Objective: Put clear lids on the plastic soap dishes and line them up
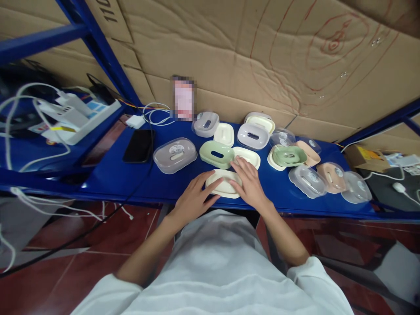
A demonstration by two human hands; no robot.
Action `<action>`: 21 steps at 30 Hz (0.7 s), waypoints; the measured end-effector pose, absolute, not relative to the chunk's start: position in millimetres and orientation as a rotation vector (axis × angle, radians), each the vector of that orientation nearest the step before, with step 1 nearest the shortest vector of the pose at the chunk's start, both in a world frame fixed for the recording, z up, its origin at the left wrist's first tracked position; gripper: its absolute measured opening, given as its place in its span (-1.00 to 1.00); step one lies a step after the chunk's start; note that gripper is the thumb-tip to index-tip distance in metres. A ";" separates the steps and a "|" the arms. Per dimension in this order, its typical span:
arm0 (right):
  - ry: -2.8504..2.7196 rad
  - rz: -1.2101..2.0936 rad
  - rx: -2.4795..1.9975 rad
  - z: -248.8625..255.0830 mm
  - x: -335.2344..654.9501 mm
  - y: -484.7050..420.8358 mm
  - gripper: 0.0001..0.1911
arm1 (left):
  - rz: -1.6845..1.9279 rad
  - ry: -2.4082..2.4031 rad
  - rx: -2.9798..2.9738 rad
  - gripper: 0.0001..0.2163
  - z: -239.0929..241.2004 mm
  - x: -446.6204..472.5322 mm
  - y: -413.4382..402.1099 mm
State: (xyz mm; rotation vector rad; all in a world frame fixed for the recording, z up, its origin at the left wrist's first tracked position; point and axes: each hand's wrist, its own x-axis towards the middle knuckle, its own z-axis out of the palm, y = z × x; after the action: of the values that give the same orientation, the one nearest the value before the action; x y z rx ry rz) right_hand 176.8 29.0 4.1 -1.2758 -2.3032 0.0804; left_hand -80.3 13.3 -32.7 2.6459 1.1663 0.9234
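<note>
A cream oval soap dish (223, 183) lies near the front edge of the blue shelf (138, 179). My left hand (193, 199) grips its left side with curled fingers. My right hand (247, 181) lies on its right side, fingers stretched forward and pressed down on the dish. Just behind it sit a green soap dish part (216, 154) and a cream tray (247, 155).
Several more soap dishes and clear lids lie across the shelf: a grey lidded one (175, 154), a green one (288, 156), pink ones (330, 175). A black phone (139, 145) lies left. A power strip (78, 116) and cables sit far left. Cardboard lines the back.
</note>
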 end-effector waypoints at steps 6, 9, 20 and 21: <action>-2.426 0.081 -1.223 11.6 159.8 80.1 -0.60 | 0.878 1.175 2.670 -0.49 -32.5 -81.1 12.7; -2.356 0.063 -1.134 16.5 175.0 70.4 -0.68 | 0.853 1.177 2.672 -0.48 -33.4 -81.1 11.0; -2.430 0.170 -1.065 -1.6 192.2 -16.3 -0.62 | 0.887 1.030 2.714 -0.69 -33.0 -81.1 16.2; -2.444 0.172 -1.053 0.1 193.1 -13.0 -0.63 | 0.892 1.031 2.702 -0.70 -32.8 -80.9 16.6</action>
State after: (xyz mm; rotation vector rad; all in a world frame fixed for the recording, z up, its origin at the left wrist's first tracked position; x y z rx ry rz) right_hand 193.1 -13.0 0.1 -1.0532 -2.4444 0.1718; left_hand -80.9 16.6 -32.8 2.7016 1.0307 0.8918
